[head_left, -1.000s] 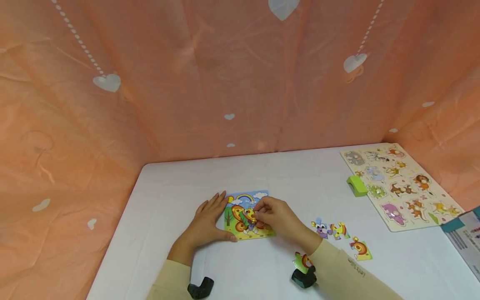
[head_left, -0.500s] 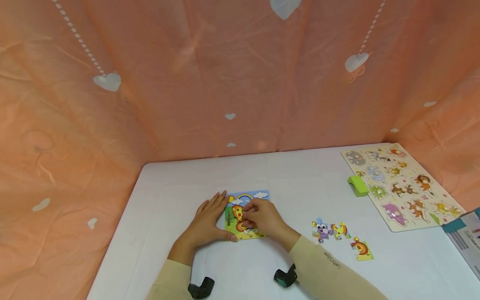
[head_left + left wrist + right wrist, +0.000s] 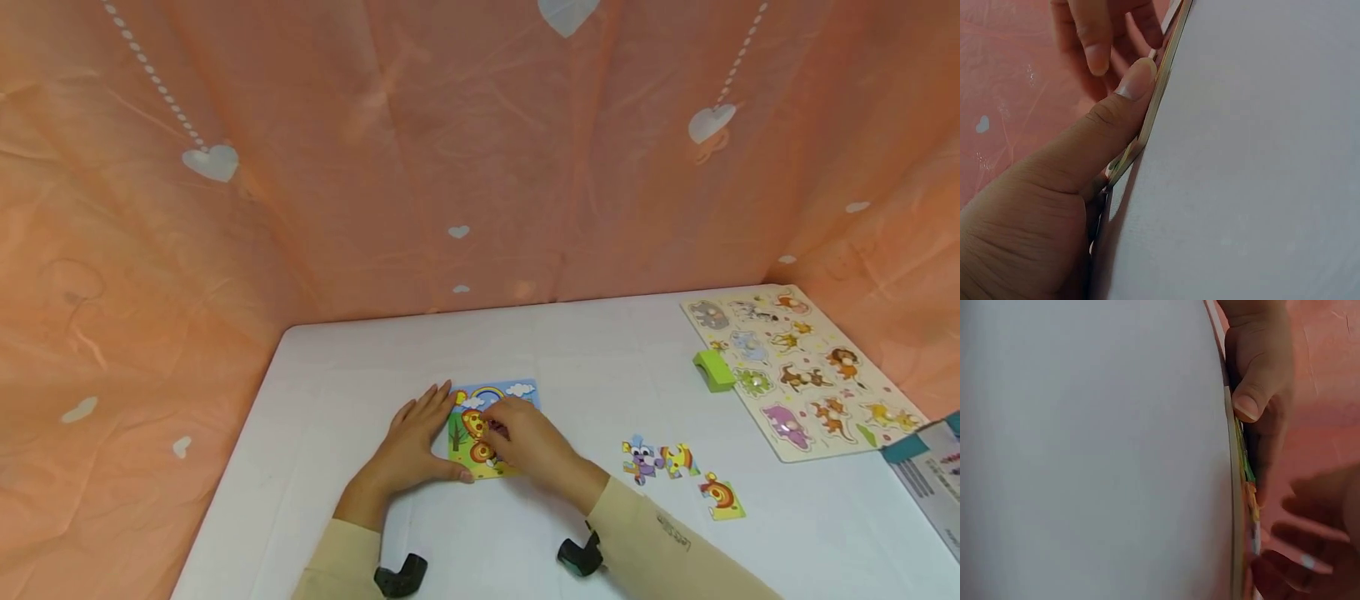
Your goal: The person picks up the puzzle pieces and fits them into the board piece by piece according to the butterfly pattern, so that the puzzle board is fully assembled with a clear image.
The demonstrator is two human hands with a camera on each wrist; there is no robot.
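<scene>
A small square picture puzzle (image 3: 484, 471) with a rainbow, tree and snail lies on the white table. My left hand (image 3: 414, 446) rests along its left side, fingers straight and thumb at the lower edge; in the left wrist view the thumb (image 3: 1138, 78) touches the board's side. Over the right half of the puzzle, my right hand (image 3: 536, 442) pinches a puzzle piece between thumb and fingertips; the hand hides most of that piece. From the right wrist view, the right fingers (image 3: 1300, 565) appear blurred beside the board's edge.
Several loose puzzle pieces lie right of my right hand, among them a purple one (image 3: 642, 460), a yellow one (image 3: 678, 460) and a snail one (image 3: 722, 497). Farther right are a green block (image 3: 714, 371), a large animal board (image 3: 813, 392) and a box (image 3: 930, 471).
My right hand has moved left across the puzzle with the piece and now works near its middle. The forearm has come over the loose green piece. My left hand has stayed in place.
</scene>
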